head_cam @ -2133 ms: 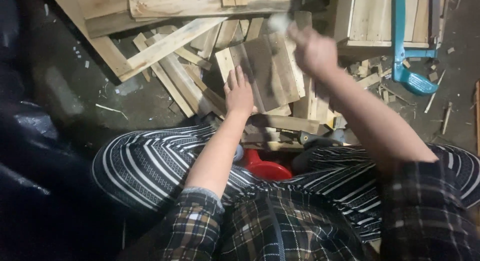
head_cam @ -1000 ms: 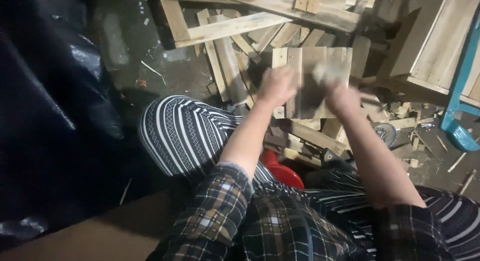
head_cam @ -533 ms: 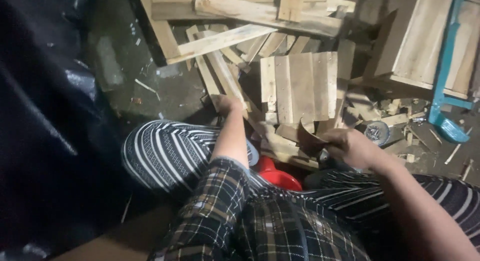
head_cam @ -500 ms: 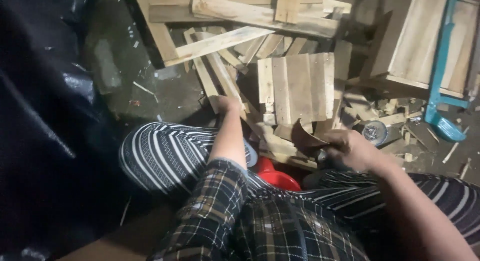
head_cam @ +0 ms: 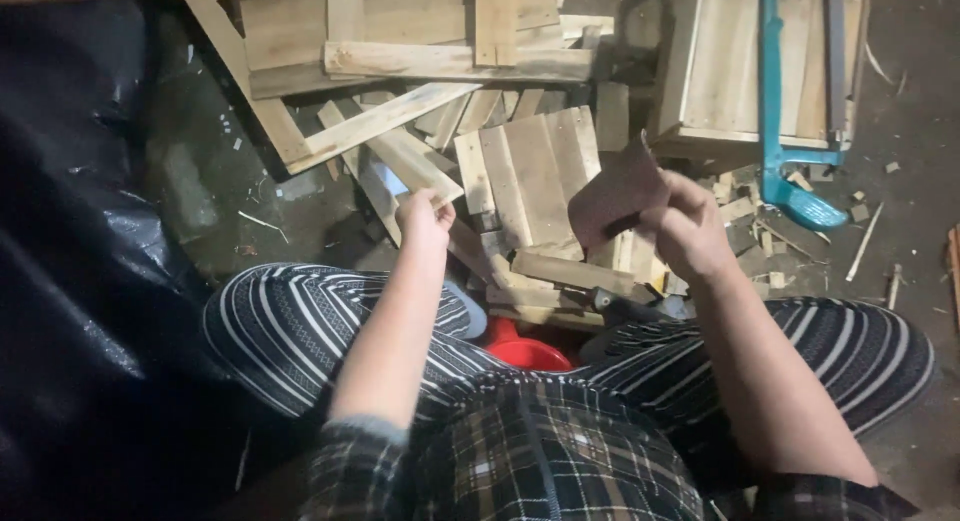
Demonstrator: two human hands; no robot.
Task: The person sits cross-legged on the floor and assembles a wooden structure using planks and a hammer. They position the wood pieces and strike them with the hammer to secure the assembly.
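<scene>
Fingers of right hand [head_cam: 690,226] pinching brown sandpaper sheet [head_cam: 612,193], slatted panel [head_cam: 530,176] behind

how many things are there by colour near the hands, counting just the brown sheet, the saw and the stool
brown: 1, the sandpaper sheet in the right hand
teal: 1, the saw
red: 1, the stool
total: 3

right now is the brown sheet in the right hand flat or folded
Bent, not flat: the sheet curls over where the right hand pinches its edge.
</scene>
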